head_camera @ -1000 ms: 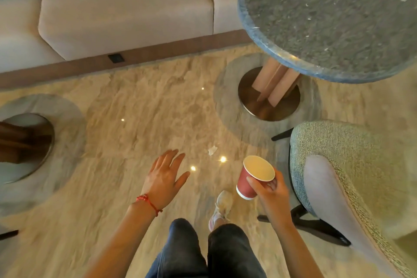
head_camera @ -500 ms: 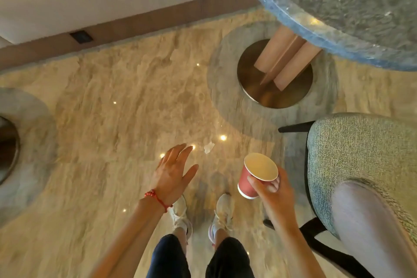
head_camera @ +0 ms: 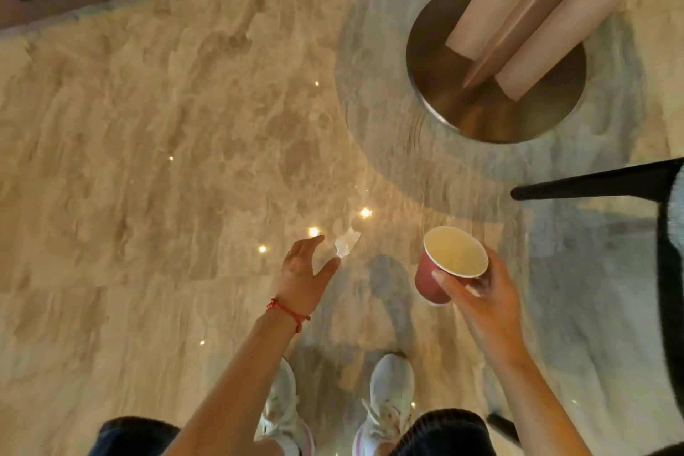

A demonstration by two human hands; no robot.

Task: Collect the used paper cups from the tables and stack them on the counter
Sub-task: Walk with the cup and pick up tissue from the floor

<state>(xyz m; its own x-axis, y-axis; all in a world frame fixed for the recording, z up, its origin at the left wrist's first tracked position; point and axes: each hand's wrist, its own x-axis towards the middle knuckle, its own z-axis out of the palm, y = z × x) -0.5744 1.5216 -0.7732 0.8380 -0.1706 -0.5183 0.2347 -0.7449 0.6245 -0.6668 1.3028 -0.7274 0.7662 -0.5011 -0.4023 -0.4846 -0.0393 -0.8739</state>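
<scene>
Beside the round metal table base (head_camera: 496,63) on a polished marble floor (head_camera: 148,159), a person looks straight down at both outstretched arms. Nearer the camera than the base, the right hand (head_camera: 481,292) grips a red paper cup (head_camera: 449,263) from the side, fingers curled round its wall just under the rim. The cup is carried in the air, tilted a little, its pale inside showing and apparently empty. To the left of the cup, and farther from the base, the left hand (head_camera: 301,272) holds nothing, its fingers spread and relaxed, thumb out, palm turned down toward the floor. A red string bracelet (head_camera: 288,311) circles that wrist. Just past the left fingertips, between hand and base, a small scrap of clear or white litter (head_camera: 346,246) lies on the marble; whether the fingers touch it cannot be told. Two pale column legs (head_camera: 536,11) rise from the base toward the top right corner. To the right of the base, a dark chair leg (head_camera: 592,185) crosses the frame edge. Below the hands, white sneakers (head_camera: 390,392) and dark trouser knees (head_camera: 440,433) show at the bottom.
</scene>
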